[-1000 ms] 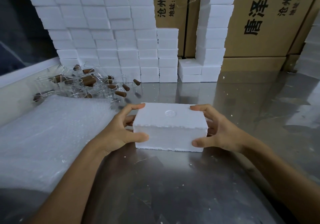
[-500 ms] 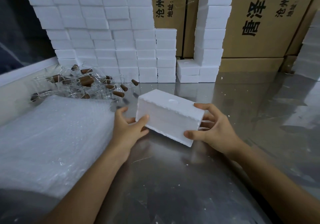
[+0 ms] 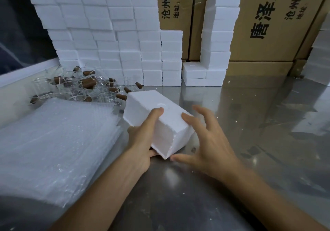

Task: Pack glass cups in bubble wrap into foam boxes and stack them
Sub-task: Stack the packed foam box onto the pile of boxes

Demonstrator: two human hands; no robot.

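Head: left hand (image 3: 142,139) around foam box (image 3: 155,116).

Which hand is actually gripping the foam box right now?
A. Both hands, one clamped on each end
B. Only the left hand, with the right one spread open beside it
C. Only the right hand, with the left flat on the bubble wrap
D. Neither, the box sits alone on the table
B: the left hand wraps the tilted foam box, thumb on top, while the right hand has its fingers spread and is not closed on it.

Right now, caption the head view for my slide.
Left hand grips a tilted foam box; right hand open beside it.
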